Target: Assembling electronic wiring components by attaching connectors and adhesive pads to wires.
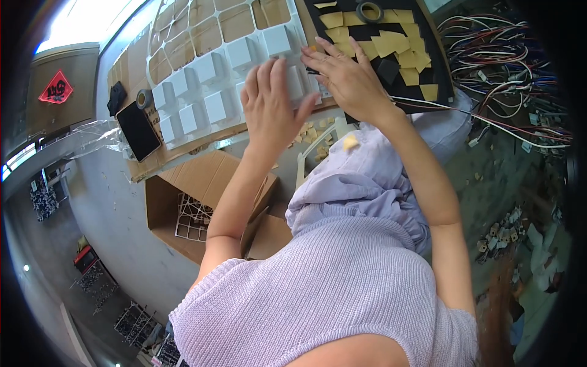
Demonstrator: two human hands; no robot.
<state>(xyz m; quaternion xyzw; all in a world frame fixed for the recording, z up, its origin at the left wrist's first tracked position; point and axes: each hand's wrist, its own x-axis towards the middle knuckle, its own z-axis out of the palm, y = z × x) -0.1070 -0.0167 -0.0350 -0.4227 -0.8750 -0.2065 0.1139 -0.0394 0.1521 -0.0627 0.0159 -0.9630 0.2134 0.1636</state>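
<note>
One loosely spread left hand [269, 104] and one splayed right hand [350, 81] could, pressing unevenly, tip a white square block [241, 53] askew.

A red diamond-shaped sign [56, 87] with dark writing stands on a brown rectangular panel [82, 64]; the flat brown cardboard sheet [136, 60] bears small print. Neither reads clearly.
</note>
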